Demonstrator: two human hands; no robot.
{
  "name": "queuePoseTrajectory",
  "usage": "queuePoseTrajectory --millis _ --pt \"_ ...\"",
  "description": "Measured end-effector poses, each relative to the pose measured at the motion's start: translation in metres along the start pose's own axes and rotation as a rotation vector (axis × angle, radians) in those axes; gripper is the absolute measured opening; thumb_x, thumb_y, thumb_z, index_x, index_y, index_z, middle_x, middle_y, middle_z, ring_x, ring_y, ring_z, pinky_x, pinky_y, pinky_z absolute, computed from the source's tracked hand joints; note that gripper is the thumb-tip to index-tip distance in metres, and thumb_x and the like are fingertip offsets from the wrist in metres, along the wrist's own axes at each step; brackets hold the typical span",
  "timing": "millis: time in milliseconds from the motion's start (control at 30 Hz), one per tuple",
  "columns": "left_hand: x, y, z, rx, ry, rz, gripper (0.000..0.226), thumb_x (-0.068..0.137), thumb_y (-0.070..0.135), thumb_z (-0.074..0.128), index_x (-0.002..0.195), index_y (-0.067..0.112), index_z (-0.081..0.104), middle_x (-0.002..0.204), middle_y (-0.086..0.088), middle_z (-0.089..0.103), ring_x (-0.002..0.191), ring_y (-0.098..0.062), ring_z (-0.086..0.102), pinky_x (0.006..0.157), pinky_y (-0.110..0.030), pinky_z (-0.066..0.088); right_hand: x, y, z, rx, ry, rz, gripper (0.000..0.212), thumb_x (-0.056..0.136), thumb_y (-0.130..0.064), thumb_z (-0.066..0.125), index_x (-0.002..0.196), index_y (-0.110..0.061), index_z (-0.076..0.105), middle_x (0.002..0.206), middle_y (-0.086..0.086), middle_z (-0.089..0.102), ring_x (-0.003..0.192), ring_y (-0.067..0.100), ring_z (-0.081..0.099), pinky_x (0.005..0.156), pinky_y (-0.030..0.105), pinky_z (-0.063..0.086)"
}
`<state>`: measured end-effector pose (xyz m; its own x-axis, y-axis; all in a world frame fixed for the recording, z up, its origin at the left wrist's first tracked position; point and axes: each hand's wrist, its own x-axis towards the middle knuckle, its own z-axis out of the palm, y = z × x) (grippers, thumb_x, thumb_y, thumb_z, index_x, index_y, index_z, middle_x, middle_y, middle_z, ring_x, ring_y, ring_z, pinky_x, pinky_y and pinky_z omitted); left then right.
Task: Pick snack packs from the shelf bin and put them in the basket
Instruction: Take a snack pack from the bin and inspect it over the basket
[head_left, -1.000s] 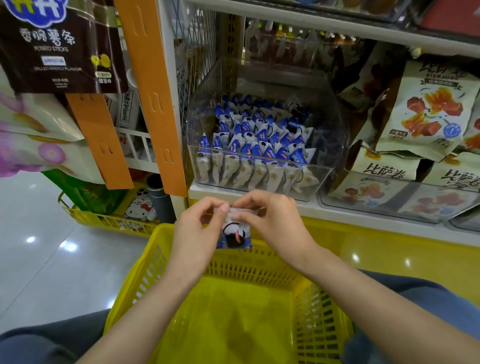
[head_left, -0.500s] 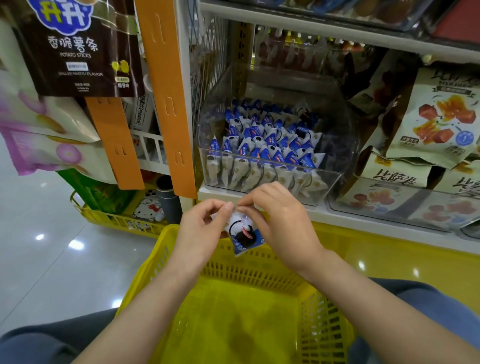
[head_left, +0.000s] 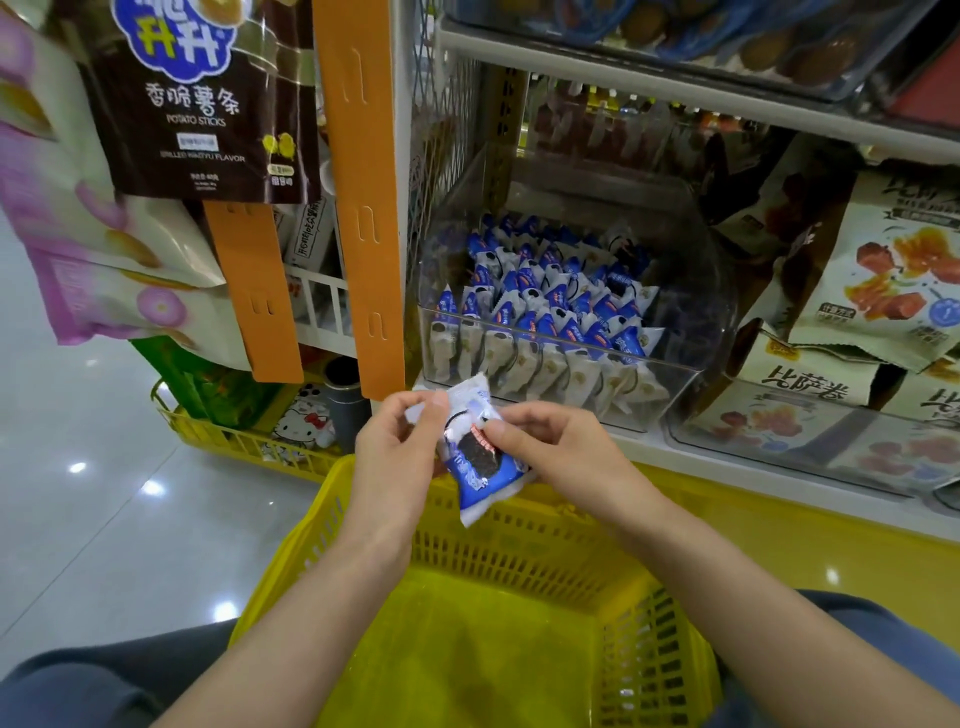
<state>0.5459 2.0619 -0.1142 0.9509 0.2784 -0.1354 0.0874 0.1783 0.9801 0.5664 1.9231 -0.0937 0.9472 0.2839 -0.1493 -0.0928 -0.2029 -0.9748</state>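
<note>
Yellow basket (head_left: 519, 540) open-topped, clear bin (head_left: 696, 322) open above its front wall, shelf board (head_left: 675, 96) overhead

One snack pack (head_left: 480, 462), two hands: left hand (head_left: 395, 447), right hand (head_left: 561, 457). Two yellow baskets: near basket (head_left: 519, 540), floor basket (head_left: 228, 441). One clear shelf bin (head_left: 691, 312), its packs (head_left: 545, 312) beyond counting.

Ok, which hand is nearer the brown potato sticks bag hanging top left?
Left. The left hand is below and right of the potato sticks bag; the right hand is farther right, across the snack pack both pinch.
</note>
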Motion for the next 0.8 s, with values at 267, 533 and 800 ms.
queuePoseTrajectory --millis 267,533,800 --pt "-0.01 0.007 0.0 0.095 -0.18 0.028 0.016 0.087 0.018 0.061 0.102 0.023 0.06 0.094 0.01 0.067 0.079 0.005 0.065 0.064 -0.008 0.048 -0.008 0.003 0.006 0.039 0.103 -0.053 0.02 0.084 -0.015 0.063 0.103 -0.007 0.062 0.102 0.011 0.069 0.085 0.013 0.066 0.073 0.022 0.052" --pt "0.0 0.023 -0.017 0.095 -0.086 0.121 0.021 0.087 0.024 0.06 0.108 0.025 0.057 0.103 0.007 0.066 0.094 -0.007 0.063 0.068 -0.012 0.05 0.014 -0.03 0.0 -0.469 0.194 -0.489 0.018 0.086 -0.02 0.059 0.102 -0.029 0.058 0.095 -0.017 0.064 0.089 -0.005 0.061 0.078 0.009 0.048" --pt "0.013 0.037 -0.029 -0.065 -0.058 0.084 0.015 0.089 0.024 0.057 0.103 0.03 0.056 0.103 0.007 0.065 0.093 -0.003 0.062 0.054 -0.005 0.045 0.135 -0.062 -0.023 -0.805 0.257 -0.335 0.031 0.092 -0.02 0.056 0.12 -0.007 0.058 0.115 0.007 0.062 0.1 0.012 0.056 0.084 0.016 0.04"
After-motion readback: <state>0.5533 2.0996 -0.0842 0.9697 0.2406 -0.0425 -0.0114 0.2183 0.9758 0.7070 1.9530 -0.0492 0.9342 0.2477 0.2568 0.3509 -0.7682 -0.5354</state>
